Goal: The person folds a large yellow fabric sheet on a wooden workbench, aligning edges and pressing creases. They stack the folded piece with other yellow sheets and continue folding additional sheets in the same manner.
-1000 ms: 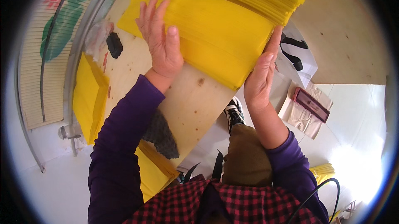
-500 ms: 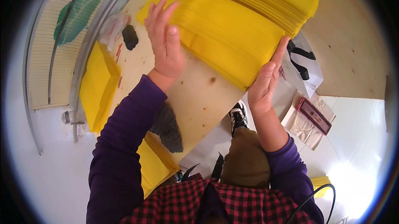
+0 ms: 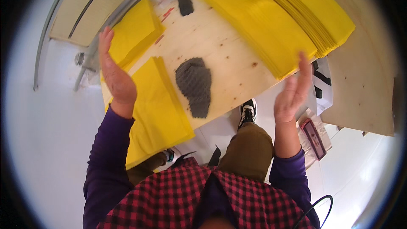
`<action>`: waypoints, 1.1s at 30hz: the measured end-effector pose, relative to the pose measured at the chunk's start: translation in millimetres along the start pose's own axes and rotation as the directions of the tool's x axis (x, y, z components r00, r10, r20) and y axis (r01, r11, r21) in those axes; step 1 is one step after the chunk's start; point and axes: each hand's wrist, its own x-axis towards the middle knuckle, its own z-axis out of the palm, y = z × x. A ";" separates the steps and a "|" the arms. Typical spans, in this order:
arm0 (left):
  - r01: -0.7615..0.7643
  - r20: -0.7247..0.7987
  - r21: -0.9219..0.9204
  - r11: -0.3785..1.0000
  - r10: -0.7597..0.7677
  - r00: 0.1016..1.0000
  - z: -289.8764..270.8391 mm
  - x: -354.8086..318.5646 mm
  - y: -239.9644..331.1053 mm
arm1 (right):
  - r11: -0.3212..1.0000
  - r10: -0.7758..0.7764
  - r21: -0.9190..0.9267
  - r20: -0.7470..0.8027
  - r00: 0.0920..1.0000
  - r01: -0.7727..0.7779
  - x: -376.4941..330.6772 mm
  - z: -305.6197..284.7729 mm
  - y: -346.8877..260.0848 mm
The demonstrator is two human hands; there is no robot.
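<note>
Two open hands hover over a pale plywood tabletop (image 3: 229,65), the biggest thing in view, which runs from lower left to upper right. On its far right lies a broad stack of yellow sheets fanned at the edges (image 3: 326,12); just beside it sits a thick block of bright yellow folded sheets (image 3: 258,21), its long axis slanting from upper left to lower right, its near end pointing toward the right hand (image 3: 292,93). That hand is spread flat, fingers apart, clasping nothing, its fingertips close to the block's near corner; whether they touch it I cannot tell. At the table's near left corner a smaller pile of yellow sheets (image 3: 159,101) overhangs the edge, long axis running toward the person, and the left hand (image 3: 114,76) stands edge-on just beside its left side, fingers straight and holding nothing. Another yellow pile (image 3: 133,33) lies beyond it. Between the piles rests a dark grey mesh pad (image 3: 195,84), with a small black block (image 3: 185,5) farther off.

Squaring a pile well probably calls for both palms kept flat and parallel, pressing opposite sides evenly so the sheets align without buckling.
</note>
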 end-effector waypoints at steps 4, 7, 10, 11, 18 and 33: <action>0.112 -0.048 0.190 0.975 -0.104 0.993 -91.0 -47.1 12.8 | 1.000 0.011 -0.002 0.724 0.689 -0.014 -14.9 44.1 -33.7; 0.253 -0.096 0.297 0.920 -0.235 0.967 -157.9 -96.5 29.8 | 0.966 -0.095 -0.086 0.759 0.644 0.243 -34.5 93.6 -39.3; 0.358 -0.164 0.340 0.870 -0.320 0.933 -209.4 -139.2 39.8 | 0.899 -0.068 -0.185 0.836 0.544 0.396 -38.7 133.4 -22.9; 0.391 -0.192 0.341 0.855 -0.344 0.919 -224.2 -153.3 43.3 | 0.868 -0.015 -0.235 0.868 0.497 0.437 -38.3 141.0 -17.0; 0.565 -0.335 0.334 0.754 -0.465 0.819 -290.5 -235.9 55.3 | 0.768 0.271 -0.530 0.778 0.567 0.360 -22.7 169.2 -13.7; 0.619 0.080 0.120 0.776 -0.629 0.773 -303.7 -268.3 2.6 | 0.996 0.075 -0.090 0.835 0.545 0.000 -86.2 173.4 -115.3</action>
